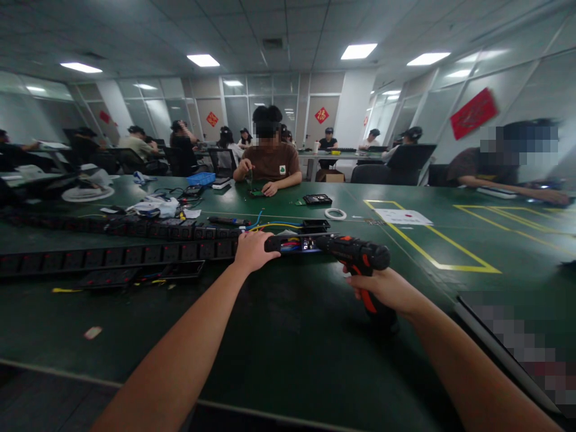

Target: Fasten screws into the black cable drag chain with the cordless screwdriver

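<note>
A long black power strip (pixel 144 255) with a row of sockets and red marks lies across the table on the left. My left hand (pixel 254 252) is closed round it near its right end. Just right of that hand a section stands open, with coloured wires (pixel 291 244) showing inside. My right hand (pixel 380 287) is wrapped round the handle of a black and orange cordless drill (pixel 355 252). The drill points left, its front end close to the open section; whether the tip touches anything cannot be made out. Behind lies a second socket strip (pixel 153 229).
Loose black panels (pixel 110 278) lie before the strip. Behind it are a screwdriver-like black tool (pixel 222 221), plastic bags (pixel 157 206), a white tape ring (pixel 335 214) and a paper sheet (pixel 402 216). A person (pixel 274 162) works opposite; another sits at right.
</note>
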